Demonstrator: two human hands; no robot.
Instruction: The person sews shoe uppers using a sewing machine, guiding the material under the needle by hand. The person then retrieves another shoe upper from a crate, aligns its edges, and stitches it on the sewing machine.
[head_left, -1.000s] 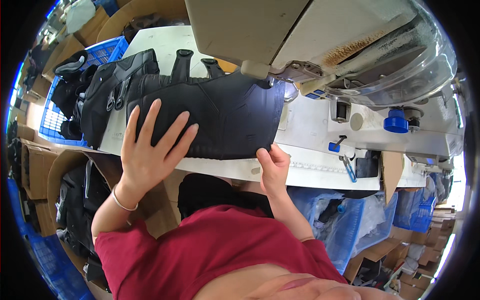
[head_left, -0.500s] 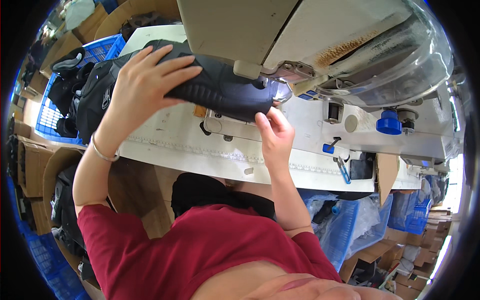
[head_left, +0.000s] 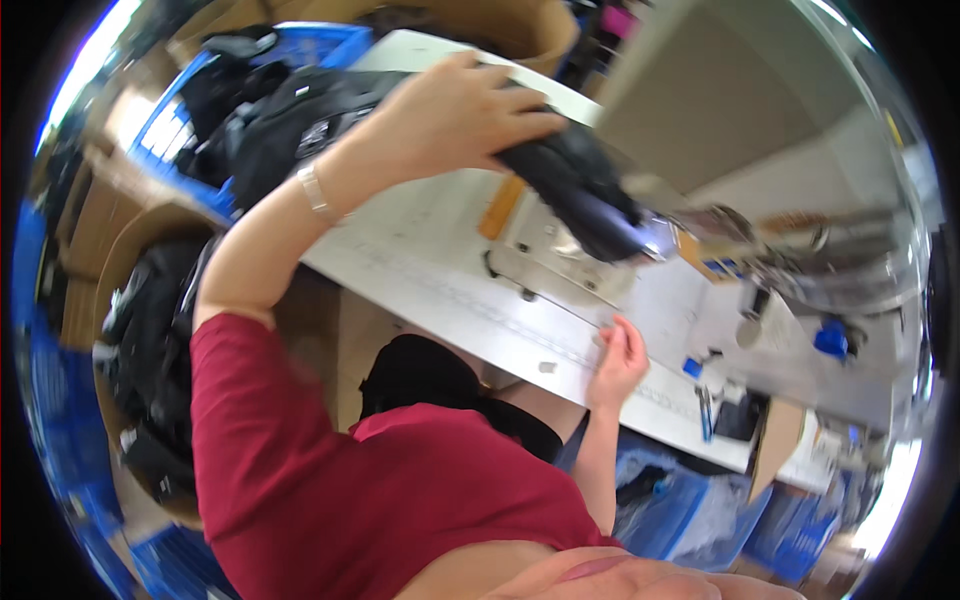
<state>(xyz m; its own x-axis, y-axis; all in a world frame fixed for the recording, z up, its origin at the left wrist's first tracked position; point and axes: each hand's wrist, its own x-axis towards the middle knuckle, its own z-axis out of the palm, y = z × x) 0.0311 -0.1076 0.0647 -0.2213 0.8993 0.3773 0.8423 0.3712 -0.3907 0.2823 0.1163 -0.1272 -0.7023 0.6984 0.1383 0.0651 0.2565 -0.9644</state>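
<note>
My left hand (head_left: 465, 110) grips a black padded piece that looks like part of a backpack (head_left: 575, 185), its fingers bent over the top. The far end of the piece lies under the metal presser foot area (head_left: 655, 238) of a sewing machine (head_left: 720, 120). More black fabric with a buckle trails left from under my wrist. My right hand (head_left: 620, 365) is apart from the bag, over the front part of the white table (head_left: 470, 270). Its fingers are loosely bent, with nothing visible in them. The picture is partly blurred.
Behind the left arm stands a blue crate (head_left: 340, 48) with black items. A cardboard box (head_left: 150, 225) of black bags is at the left. Small blue-handled snips (head_left: 704, 412) lie at the table's right, with blue bins (head_left: 690, 510) below.
My right hand has let go of the bag's edge and come back toward the table front. My left hand still grips the black piece. The whole view has swung and tilted.
</note>
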